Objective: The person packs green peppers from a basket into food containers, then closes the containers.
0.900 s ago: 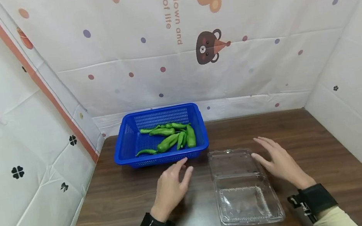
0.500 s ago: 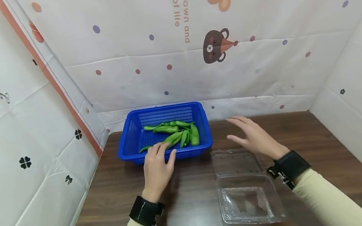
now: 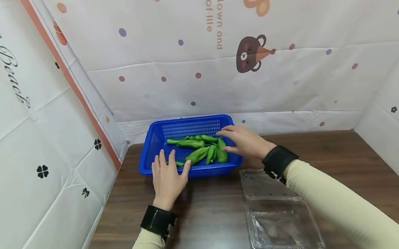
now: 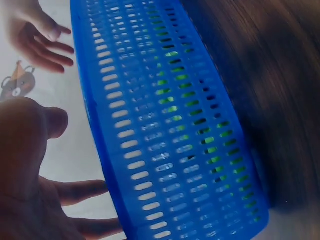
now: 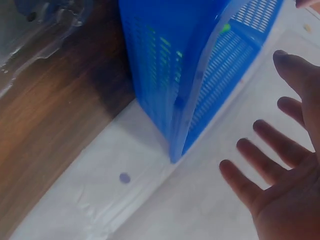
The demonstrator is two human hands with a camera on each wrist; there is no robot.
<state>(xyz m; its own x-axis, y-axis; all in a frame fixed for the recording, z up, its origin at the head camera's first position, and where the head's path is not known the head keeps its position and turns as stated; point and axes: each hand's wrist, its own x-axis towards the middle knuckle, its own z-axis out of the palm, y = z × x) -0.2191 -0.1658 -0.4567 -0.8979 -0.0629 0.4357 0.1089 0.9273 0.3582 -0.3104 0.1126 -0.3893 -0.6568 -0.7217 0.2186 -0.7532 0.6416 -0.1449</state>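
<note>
Peppers (image 3: 203, 149) lie in the blue basket (image 3: 191, 173) just under our right hand (image 3: 242, 141), fingers spread and holding nothing; our left hand (image 3: 167, 179), also flat and empty, rests at the near rim. We should steady the basket and pinch one pepper cleanly.

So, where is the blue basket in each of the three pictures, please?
Head view: the blue basket sits at the centre, on the far part of the table, with both hands at it.
Left wrist view: the basket fills the middle, a side wall seen close, green showing through the slots.
Right wrist view: the basket is at the top centre, a corner seen from outside.
Shared landmark: the green peppers inside it.
</note>
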